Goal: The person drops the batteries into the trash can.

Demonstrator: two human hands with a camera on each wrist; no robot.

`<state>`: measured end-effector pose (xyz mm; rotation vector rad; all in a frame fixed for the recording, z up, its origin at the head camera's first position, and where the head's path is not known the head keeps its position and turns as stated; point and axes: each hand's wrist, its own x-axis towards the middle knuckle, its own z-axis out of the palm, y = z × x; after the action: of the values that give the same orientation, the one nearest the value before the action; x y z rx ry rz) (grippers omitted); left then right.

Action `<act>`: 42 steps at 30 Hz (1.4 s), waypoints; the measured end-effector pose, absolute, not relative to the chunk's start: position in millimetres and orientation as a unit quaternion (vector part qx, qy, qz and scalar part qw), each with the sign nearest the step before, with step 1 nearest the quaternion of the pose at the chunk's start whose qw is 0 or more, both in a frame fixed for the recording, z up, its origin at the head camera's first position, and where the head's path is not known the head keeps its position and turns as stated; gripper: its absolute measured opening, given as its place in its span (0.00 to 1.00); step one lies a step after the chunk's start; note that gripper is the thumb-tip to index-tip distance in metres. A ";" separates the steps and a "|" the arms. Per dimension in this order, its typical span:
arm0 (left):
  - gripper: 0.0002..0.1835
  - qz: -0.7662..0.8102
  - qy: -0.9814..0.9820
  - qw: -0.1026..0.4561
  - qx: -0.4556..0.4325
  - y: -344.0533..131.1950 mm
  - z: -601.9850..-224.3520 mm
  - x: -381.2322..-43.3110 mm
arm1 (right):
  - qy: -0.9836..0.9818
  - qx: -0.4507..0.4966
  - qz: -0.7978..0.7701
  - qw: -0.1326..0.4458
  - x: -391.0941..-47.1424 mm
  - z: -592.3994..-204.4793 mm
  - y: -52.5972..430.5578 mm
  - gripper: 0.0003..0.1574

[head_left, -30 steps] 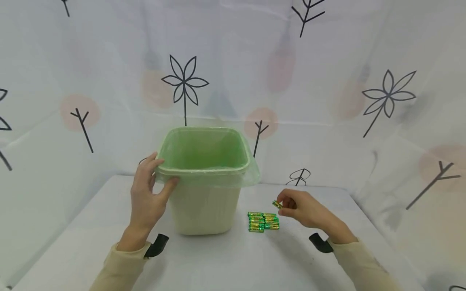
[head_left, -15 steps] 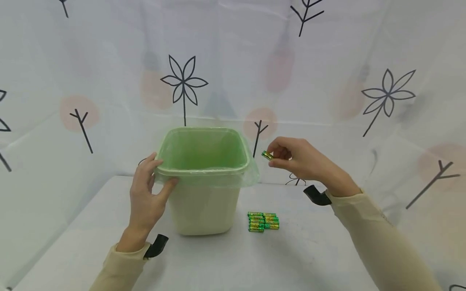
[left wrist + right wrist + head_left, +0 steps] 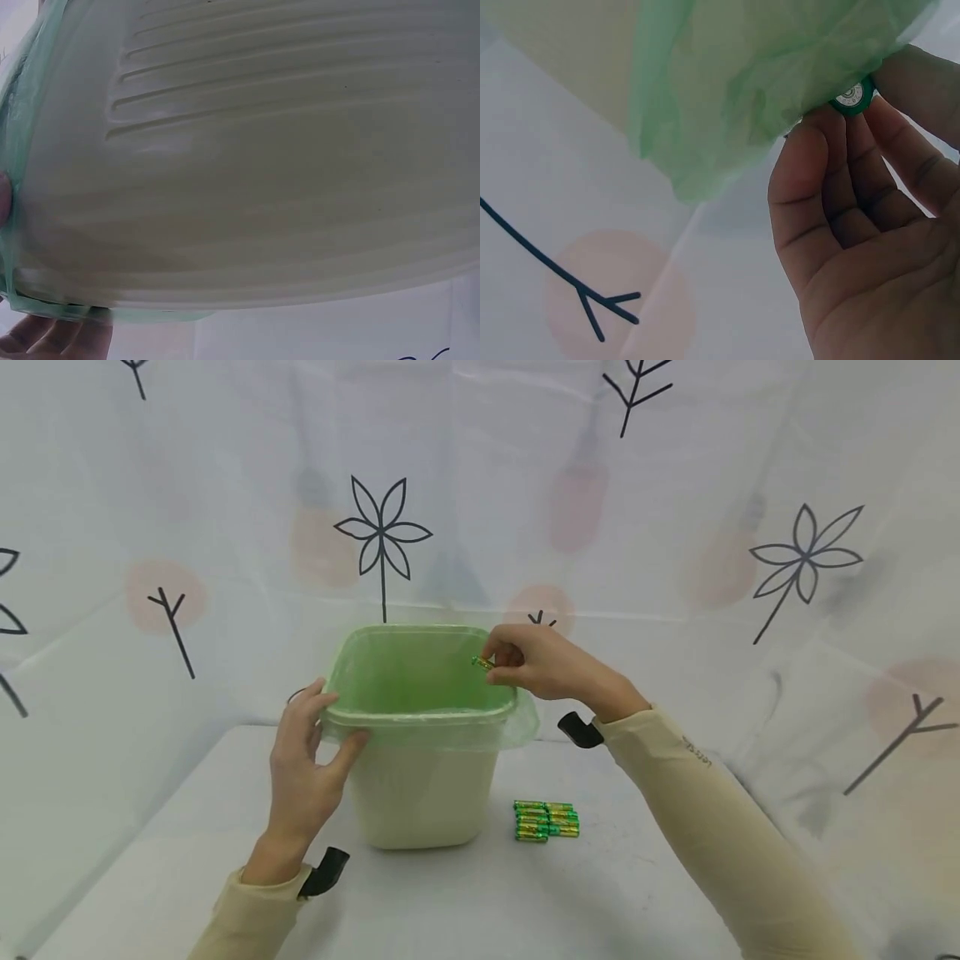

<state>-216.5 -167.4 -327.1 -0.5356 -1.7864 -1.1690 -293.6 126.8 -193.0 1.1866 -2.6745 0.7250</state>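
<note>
A pale green trash bin (image 3: pixel 423 793) stands upright on the table, lined with a thin green plastic bag (image 3: pixel 519 722) folded over its rim. My left hand (image 3: pixel 307 768) grips the bin's left front corner, thumb in front and fingers at the side, over the bag. In the left wrist view, fingertips (image 3: pixel 86 337) show below the bin's ribbed wall (image 3: pixel 262 165). My right hand (image 3: pixel 551 664) pinches a green and gold battery (image 3: pixel 483 663) at the bin's right rim, its tip over the opening. The battery's round end (image 3: pixel 851 97) shows between thumb and fingers in the right wrist view.
Several green and gold batteries (image 3: pixel 546 821) lie in two neat columns on the white table (image 3: pixel 450 910), to the right of the bin. A white cloth (image 3: pixel 660 527) printed with flowers and twigs hangs close behind the bin and along both sides.
My right hand has lifted the battery from beside the rows, up and then left to the bin's opening. The left hand and the bin have stayed in place.
</note>
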 end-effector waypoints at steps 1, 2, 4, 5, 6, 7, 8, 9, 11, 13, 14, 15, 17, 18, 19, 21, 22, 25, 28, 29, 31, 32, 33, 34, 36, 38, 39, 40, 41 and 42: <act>0.31 -0.473 -0.724 0.452 -0.218 -167.2 -327.3 -216.5 | -0.886 0.392 0.240 0.063 -295.5 -193.4 124.8 0.12; 0.31 -0.473 -0.724 0.452 -0.218 -166.9 -327.6 -216.6 | -0.886 0.391 0.240 0.063 -296.9 -193.7 123.0 0.11; 0.31 -0.471 -0.726 0.451 -0.217 -166.5 -327.7 -216.6 | -0.885 0.393 0.241 0.062 -299.5 -194.2 119.6 0.11; 0.31 -0.471 -0.726 0.452 -0.216 -166.5 -327.9 -216.5 | -0.884 0.395 0.242 0.062 -300.4 -194.4 117.7 0.10; 0.31 -0.470 -0.726 0.454 -0.215 -166.6 -327.9 -216.6 | -0.882 0.398 0.243 0.061 -301.0 -194.6 115.3 0.10; 0.31 -0.472 -0.723 0.455 -0.217 -166.8 -327.8 -216.8 | -0.880 0.402 0.244 0.060 -301.9 -194.8 112.9 0.10; 0.31 -0.473 -0.720 0.458 -0.219 -167.0 -327.6 -216.9 | -0.879 0.405 0.244 0.060 -302.5 -195.0 110.2 0.10; 0.31 -0.475 -0.717 0.459 -0.221 -167.2 -327.4 -217.0 | -0.877 0.409 0.245 0.059 -303.6 -195.5 107.4 0.10; 0.31 -0.477 -0.712 0.464 -0.224 -167.3 -326.8 -217.1 | -0.875 0.413 0.246 0.057 -305.1 -196.2 101.2 0.10; 0.31 -0.477 -0.710 0.466 -0.227 -167.1 -325.8 -216.9 | -0.875 0.414 0.246 0.054 -307.4 -197.7 95.1 0.10; 0.31 -0.476 -0.711 0.466 -0.226 -166.6 -325.3 -216.3 | -0.877 0.412 0.244 0.051 -308.3 -198.6 92.2 0.11; 0.31 -0.475 -0.712 0.466 -0.225 -166.1 -324.6 -215.7 | -0.878 0.410 0.243 0.049 -309.3 -199.7 89.5 0.11; 0.31 -0.473 -0.713 0.467 -0.223 -164.3 -323.2 -214.1 | -0.881 0.406 0.237 0.043 -310.8 -202.1 84.6 0.11; 0.31 -0.472 -0.713 0.468 -0.222 -163.4 -322.4 -213.2 | -0.883 0.405 0.234 0.040 -311.4 -203.2 82.4 0.12; 0.31 -0.472 -0.712 0.469 -0.223 -162.4 -321.7 -212.6 | -0.884 0.405 0.231 0.037 -311.9 -204.3 80.5 0.12; 0.31 -0.472 -0.710 0.472 -0.224 -161.0 -321.1 -212.0 | -0.885 0.405 0.226 0.033 -312.6 -206.1 77.3 0.12; 0.31 -0.473 -0.709 0.473 -0.225 -160.6 -321.3 -212.3 | -0.884 0.408 0.225 0.032 -313.0 -206.8 75.8 0.12; 0.32 -0.475 -0.708 0.472 -0.224 -161.3 -322.8 -214.3 | -0.877 0.425 0.222 0.033 -314.5 -208.2 72.3 0.11; 0.32 -0.476 -0.712 0.466 -0.222 -163.2 -324.9 -216.4 | -0.871 0.439 0.215 0.036 -316.2 -209.2 69.9 0.11; 0.32 -0.475 -0.714 0.464 -0.220 -163.9 -325.6 -216.8 | -0.872 0.441 0.211 0.037 -316.6 -209.6 69.2 0.11; 0.32 -0.474 -0.719 0.459 -0.219 -165.0 -326.4 -217.0 | -0.875 0.438 0.204 0.037 -317.5 -210.3 68.0 0.11; 0.32 -0.473 -0.722 0.457 -0.217 -165.5 -326.6 -216.8 | -0.876 0.436 0.202 0.037 -317.8 -210.6 67.4 0.11; 0.32 -0.471 -0.725 0.455 -0.215 -165.9 -326.5 -216.5 | -0.878 0.434 0.200 0.039 -318.1 -210.8 66.6 0.11; 0.32 -0.470 -0.727 0.453 -0.213 -166.1 -326.5 -216.2 | -0.878 0.433 0.198 0.040 -318.4 -211.1 65.7 0.11; 0.32 -0.470 -0.729 0.451 -0.211 -166.4 -326.4 -215.9 | -0.880 0.431 0.194 0.042 -318.5 -211.4 64.3 0.11; 0.32 -0.472 -0.728 0.451 -0.212 -166.2 -326.5 -216.1 | -0.879 0.433 0.194 0.043 -318.6 -211.6 63.2 0.11; 0.32 -0.473 -0.727 0.450 -0.213 -166.0 -326.5 -216.2 | -0.879 0.434 0.192 0.044 -318.7 -211.6 63.0 0.11; 0.32 -0.475 -0.725 0.450 -0.214 -165.9 -326.7 -216.3 | -0.878 0.435 0.192 0.044 -318.9 -211.8 63.0 0.11; 0.32 -0.476 -0.724 0.450 -0.216 -165.8 -326.9 -216.6 | -0.878 0.435 0.192 0.044 -319.2 -212.0 63.3 0.11; 0.32 -0.477 -0.723 0.450 -0.217 -165.8 -326.9 -216.8 | -0.878 0.436 0.192 0.044 -319.7 -212.3 63.5 0.11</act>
<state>-216.8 -165.8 -326.9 -0.5377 -1.7873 -1.1796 -319.7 63.5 -212.3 1.3328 -2.6838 0.5873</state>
